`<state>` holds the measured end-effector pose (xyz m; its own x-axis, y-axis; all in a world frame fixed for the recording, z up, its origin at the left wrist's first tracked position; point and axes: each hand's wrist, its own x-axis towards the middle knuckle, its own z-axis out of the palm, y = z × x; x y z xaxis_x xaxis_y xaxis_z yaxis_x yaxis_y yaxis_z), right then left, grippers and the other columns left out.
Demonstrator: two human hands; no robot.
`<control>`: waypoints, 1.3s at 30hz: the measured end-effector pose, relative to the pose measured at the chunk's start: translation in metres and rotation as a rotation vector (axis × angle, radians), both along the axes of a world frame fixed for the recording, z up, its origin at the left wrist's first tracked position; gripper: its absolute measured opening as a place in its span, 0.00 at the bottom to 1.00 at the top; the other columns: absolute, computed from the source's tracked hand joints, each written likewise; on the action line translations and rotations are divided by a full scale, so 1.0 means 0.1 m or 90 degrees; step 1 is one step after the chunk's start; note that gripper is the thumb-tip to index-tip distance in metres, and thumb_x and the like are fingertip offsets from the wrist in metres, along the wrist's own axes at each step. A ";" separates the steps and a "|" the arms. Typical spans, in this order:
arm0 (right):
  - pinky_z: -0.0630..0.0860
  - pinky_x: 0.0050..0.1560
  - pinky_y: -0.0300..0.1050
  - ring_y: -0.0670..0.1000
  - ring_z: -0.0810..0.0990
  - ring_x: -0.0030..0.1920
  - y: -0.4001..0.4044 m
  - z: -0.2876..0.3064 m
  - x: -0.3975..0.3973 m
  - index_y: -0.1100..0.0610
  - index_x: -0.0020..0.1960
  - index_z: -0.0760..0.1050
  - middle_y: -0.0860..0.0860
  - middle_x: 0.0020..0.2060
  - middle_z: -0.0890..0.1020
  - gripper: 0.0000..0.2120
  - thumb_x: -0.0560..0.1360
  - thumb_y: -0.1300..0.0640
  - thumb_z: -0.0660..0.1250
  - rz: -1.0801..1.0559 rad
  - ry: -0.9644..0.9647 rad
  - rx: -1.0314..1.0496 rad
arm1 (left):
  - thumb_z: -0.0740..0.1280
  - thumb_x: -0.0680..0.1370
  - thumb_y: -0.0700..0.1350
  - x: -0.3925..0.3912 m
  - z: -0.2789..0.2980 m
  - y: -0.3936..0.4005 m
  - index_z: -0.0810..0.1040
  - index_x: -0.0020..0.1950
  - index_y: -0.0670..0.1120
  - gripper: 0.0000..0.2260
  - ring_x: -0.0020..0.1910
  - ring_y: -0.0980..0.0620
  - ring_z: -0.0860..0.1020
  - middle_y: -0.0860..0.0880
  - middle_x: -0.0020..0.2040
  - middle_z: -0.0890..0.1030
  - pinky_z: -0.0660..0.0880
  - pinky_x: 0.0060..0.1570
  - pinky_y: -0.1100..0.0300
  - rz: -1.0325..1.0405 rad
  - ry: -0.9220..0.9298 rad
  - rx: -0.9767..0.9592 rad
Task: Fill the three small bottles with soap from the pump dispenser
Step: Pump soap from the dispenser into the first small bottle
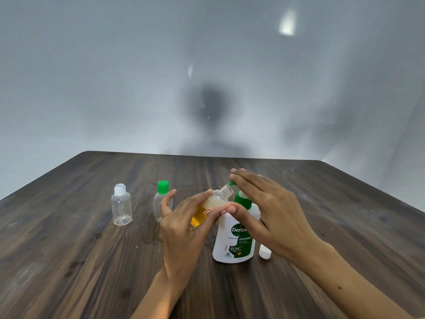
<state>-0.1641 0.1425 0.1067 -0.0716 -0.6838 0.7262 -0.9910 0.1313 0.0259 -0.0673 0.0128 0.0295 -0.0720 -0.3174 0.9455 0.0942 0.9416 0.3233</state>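
My left hand (pixel 184 229) grips a small clear bottle (pixel 213 203), uncapped and tilted, with amber soap in its lower part and foam above. Its open neck sits just under the green nozzle (pixel 231 183) of the white pump dispenser (pixel 234 238). My right hand (pixel 264 210) lies flat on the green pump head, fingers straight, thumb against the dispenser's neck. Two other small bottles stand to the left: a clear one with a white cap (pixel 121 208), and one with a green cap (pixel 162 199), partly hidden behind my left fingers. Both look empty.
A loose white cap (pixel 265 250) lies on the dark wooden table (pixel 69 249) just right of the dispenser. A grey wall rises behind the table's far edge.
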 end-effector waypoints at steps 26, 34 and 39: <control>0.68 0.61 0.44 0.49 0.75 0.63 -0.03 -0.08 -0.03 0.58 0.64 0.76 0.50 0.63 0.77 0.34 0.78 0.34 0.46 0.014 -0.010 -0.023 | 0.69 0.73 0.54 -0.01 0.01 -0.01 0.82 0.52 0.43 0.16 0.47 0.61 0.79 0.56 0.49 0.81 0.68 0.64 0.44 0.004 0.006 -0.002; 0.66 0.62 0.43 0.49 0.74 0.64 -0.02 -0.04 -0.02 0.57 0.65 0.75 0.50 0.64 0.76 0.35 0.78 0.33 0.46 0.004 0.008 -0.010 | 0.67 0.75 0.57 0.04 0.01 0.01 0.83 0.53 0.43 0.19 0.49 0.64 0.78 0.57 0.50 0.80 0.68 0.64 0.44 0.005 -0.022 0.009; 0.71 0.60 0.46 0.51 0.76 0.63 -0.03 -0.10 0.00 0.58 0.64 0.76 0.51 0.62 0.78 0.35 0.78 0.33 0.47 0.002 -0.016 -0.015 | 0.68 0.74 0.54 0.04 0.03 0.02 0.81 0.54 0.44 0.16 0.49 0.65 0.77 0.57 0.50 0.80 0.67 0.65 0.47 0.003 -0.018 0.004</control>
